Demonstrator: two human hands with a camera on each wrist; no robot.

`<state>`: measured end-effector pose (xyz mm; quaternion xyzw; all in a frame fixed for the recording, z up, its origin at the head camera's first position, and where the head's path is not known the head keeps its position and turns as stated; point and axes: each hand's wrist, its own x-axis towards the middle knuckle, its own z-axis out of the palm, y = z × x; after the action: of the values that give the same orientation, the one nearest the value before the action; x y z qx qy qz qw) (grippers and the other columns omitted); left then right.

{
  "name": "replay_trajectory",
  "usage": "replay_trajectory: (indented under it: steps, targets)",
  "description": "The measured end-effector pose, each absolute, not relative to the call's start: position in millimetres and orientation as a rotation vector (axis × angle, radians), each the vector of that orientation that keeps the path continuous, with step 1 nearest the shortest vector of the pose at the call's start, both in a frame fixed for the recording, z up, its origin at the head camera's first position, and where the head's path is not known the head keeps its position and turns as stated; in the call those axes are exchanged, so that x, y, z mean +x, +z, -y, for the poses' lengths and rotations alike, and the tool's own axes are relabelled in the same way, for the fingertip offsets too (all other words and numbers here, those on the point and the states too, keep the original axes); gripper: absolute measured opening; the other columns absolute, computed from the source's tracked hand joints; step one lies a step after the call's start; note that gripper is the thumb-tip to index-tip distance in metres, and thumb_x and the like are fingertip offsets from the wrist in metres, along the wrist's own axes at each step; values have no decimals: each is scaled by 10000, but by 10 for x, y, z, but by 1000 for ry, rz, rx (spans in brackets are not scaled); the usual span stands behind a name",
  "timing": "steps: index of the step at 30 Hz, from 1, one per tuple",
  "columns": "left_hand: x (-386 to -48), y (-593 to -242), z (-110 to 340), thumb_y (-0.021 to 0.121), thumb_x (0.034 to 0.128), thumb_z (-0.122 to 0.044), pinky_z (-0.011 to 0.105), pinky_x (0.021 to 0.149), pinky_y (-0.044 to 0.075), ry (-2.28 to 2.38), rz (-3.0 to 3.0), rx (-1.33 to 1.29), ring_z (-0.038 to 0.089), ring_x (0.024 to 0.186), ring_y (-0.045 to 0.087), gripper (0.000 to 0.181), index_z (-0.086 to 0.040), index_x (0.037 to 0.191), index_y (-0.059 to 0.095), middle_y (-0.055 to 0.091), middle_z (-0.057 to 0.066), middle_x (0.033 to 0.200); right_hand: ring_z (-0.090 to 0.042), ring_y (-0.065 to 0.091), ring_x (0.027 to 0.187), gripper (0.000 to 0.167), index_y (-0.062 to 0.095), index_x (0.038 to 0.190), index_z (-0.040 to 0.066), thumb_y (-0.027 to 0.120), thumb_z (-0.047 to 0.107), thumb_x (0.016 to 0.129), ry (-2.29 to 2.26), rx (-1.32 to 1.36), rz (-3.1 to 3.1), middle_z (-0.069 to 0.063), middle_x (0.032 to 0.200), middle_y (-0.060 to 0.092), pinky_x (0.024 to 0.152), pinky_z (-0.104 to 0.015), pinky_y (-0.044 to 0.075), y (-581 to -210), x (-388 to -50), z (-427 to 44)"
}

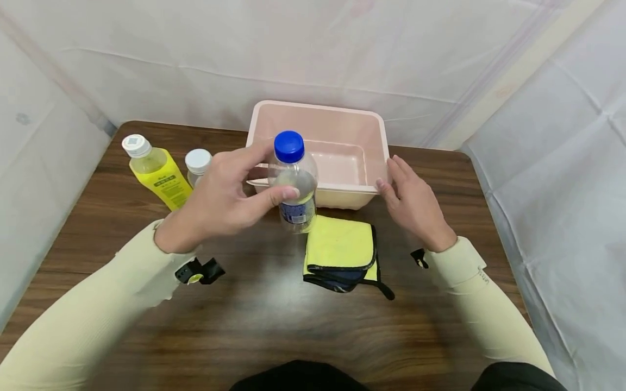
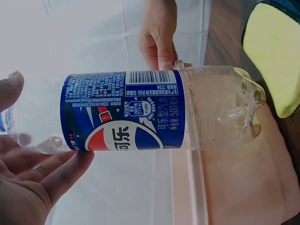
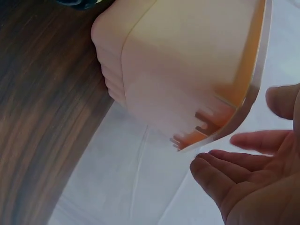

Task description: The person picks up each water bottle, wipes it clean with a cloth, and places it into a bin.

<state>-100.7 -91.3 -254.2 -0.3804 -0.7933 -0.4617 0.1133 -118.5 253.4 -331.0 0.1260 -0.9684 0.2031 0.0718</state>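
- On the desk (image 1: pixel 264 336), closest in, there's a folded yellow cloth (image 1: pixel 340 243). What's past that?
- Blue-capped bottle (image 1: pixel 302 180). Left hand (image 1: pixel 220 195) has thumb and fingers curled round it, looks like it's off the desk.
- And the right hand (image 1: pixel 413 203)?
- Loosely open at the pink basin (image 1: pixel 344 199), can't tell if it's touching.
- Progress?
- Grabbing and lifting done, I'd say. Putting the bottle down is left.

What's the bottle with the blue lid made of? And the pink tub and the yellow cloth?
The bottle looks like clear, glossy plastic: it's see-through, with a moulded, bumpy base. The tub is probably plastic too, smooth with a slight shine. The cloth seems to be matte fabric, folded with dark edging; whether it's cotton or microfibre, I can't tell.
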Motion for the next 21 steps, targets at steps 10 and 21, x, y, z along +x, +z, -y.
replay_trajectory:
  steps: [10,21]
  targets:
    - [-1102,-2350,884,836,859,-40,251,928,610,-1371,2324,-1110,156,1092,737,534,19,1338,609,756,90,1183,-263,668,769,329,684,1286,26,558,225,1056,801,143,2856,-168,965,763,688,-357,479,-3295,-1288,-2517]
    - [-1228,-2198,897,792,890,6,186,908,596,-1333,2278,-1132,205,1070,752,482,58,1334,611,760,146,1140,-273,695,771,259,744,1174,7,583,142,1022,853,96,2834,-181,967,783,669,-326,497,-3271,-1351,-2472]
